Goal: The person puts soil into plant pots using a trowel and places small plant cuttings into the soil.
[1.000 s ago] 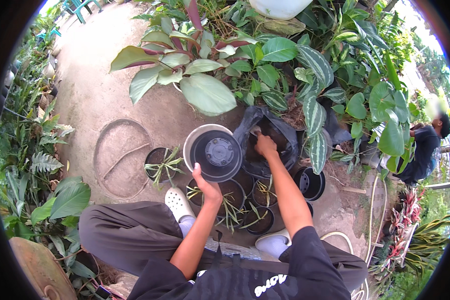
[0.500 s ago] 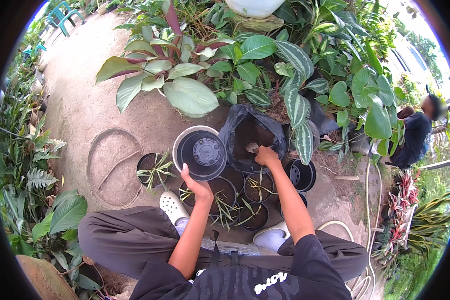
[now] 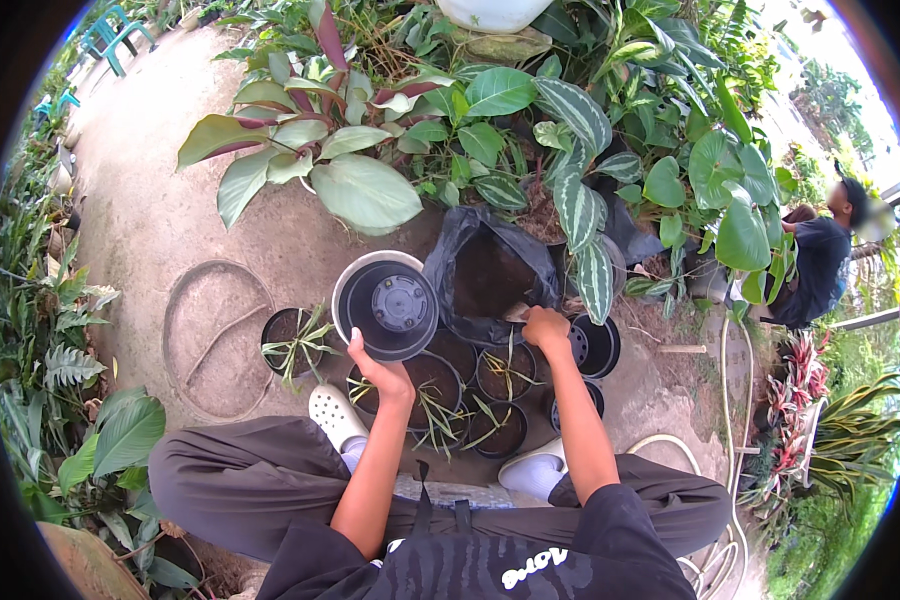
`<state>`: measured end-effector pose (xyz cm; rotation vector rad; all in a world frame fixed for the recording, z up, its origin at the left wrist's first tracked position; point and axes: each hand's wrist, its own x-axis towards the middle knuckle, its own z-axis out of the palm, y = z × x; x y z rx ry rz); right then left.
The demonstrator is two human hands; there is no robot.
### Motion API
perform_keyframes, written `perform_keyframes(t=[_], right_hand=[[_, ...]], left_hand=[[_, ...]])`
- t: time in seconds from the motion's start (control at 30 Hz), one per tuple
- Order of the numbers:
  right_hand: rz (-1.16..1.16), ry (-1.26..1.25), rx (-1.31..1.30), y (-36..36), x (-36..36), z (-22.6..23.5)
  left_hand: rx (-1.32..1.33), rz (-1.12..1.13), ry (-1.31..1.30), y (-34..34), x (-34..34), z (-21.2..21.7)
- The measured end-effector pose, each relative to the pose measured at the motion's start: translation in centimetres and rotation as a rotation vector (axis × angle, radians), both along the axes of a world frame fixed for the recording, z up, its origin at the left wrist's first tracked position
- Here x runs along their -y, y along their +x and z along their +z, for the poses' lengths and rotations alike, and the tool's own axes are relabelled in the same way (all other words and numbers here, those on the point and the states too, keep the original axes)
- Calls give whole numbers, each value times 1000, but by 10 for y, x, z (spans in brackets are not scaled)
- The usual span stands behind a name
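My left hand (image 3: pixel 384 378) grips the rim of a round black plastic pot (image 3: pixel 370 325) with a pale outer wall, tilted so that its bare inside and drainage holes face up. Just right of it a black plastic bag (image 3: pixel 538 262) stands with its mouth spread, dark soil (image 3: pixel 490 280) inside. At the bag's near right edge my right hand (image 3: pixel 547 328) is closed around a small trowel (image 3: pixel 516 313); its handle is hidden in the fingers. Below the bag are several black pots of soil with thin, long-leaved seedlings, among them one potted seedling (image 3: pixel 508 372).
An empty black pot (image 3: pixel 596 348) stands right of my right hand, and a small potted plant (image 3: pixel 292 345) left of the held pot. Dense leafy plants (image 3: pixel 365 195) line the far side. A hose (image 3: pixel 730 400) runs at the right, where another person (image 3: pixel 820 260) sits.
My right hand and the trowel have moved toward me, from inside the bag to its near edge. My left hand still holds the pot. The whole view has shifted slightly.
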<state>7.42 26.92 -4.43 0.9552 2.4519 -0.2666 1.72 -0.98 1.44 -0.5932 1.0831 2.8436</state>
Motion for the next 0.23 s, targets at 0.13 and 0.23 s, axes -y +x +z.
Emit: perform_keyframes(t=[0.13,0.23], right_hand=[[13,-34,-105,0,9,-13],[1,-85,-131,3,4,-16]], left_hand=[[-2,0,-8,1,-1,-2],[-20,-13,-18,0,0,-3]])
